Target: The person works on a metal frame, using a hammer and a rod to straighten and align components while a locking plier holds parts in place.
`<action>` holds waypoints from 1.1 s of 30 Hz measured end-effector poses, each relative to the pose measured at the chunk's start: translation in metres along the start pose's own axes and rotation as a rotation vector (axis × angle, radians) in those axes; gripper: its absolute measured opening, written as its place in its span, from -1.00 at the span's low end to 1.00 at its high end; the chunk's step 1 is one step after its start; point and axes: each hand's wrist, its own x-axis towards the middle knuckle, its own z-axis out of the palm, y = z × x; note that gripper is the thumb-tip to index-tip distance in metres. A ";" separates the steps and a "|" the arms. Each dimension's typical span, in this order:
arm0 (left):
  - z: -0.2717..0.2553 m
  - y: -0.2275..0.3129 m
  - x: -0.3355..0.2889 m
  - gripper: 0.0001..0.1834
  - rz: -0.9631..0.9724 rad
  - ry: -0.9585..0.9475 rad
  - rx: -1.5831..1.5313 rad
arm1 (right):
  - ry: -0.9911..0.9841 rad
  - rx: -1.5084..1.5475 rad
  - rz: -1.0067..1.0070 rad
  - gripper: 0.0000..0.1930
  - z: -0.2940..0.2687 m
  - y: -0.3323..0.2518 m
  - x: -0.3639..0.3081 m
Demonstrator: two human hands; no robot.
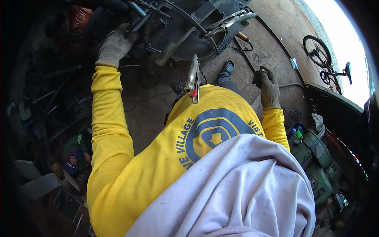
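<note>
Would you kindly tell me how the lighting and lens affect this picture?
In the head view, glare whites out the upper right beyond the bicycle; shadow swallows detail at far left; the fisheye corners fall to black; the left gloved hand looks reasonably sharp.

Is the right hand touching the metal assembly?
No, the gloved right hand is apart from the metal assembly, with floor visible between them.
</note>
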 end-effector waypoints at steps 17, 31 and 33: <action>-0.017 0.001 -0.064 -0.67 -0.336 -0.162 -0.844 | 0.020 0.021 0.021 -0.63 -0.005 0.004 0.007; -0.064 0.092 -0.153 -0.58 -0.145 0.502 -0.927 | -0.584 0.044 -0.600 -0.60 0.109 -0.153 -0.024; -0.076 0.141 -0.122 -0.59 0.091 0.606 -0.838 | -0.677 0.002 -0.825 -0.56 0.144 -0.185 -0.030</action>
